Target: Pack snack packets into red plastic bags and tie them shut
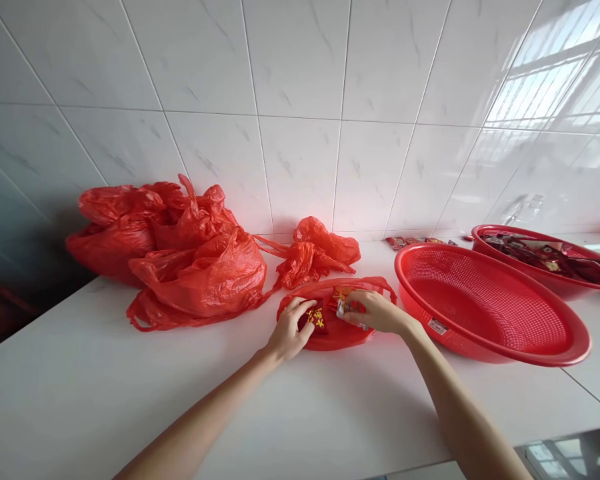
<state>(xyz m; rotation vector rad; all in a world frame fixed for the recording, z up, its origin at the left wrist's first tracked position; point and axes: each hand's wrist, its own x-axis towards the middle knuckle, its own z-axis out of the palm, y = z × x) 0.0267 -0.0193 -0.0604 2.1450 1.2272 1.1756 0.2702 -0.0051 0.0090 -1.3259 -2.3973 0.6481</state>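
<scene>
My left hand [291,331] is closed on a dark red packet with yellow lettering [318,319], thumb on the near side and fingers over the top. Beside it, my right hand [371,311] reaches down with its fingers closed around a small shiny packet [341,307], silvery with some orange-yellow; its full shape is hidden by the fingers. Both hands are over the mouth of a red plastic bag [325,341], which lies spread open on the white counter [260,413].
Full red plastic bags [200,273] are heaped on the left. A crumpled red bag [315,250] lies by the tiled wall. To the right stands a red perforated basket [480,307]; behind it, another red basket [585,283] holds dark red packets. Small red packets [405,243] lie along the wall.
</scene>
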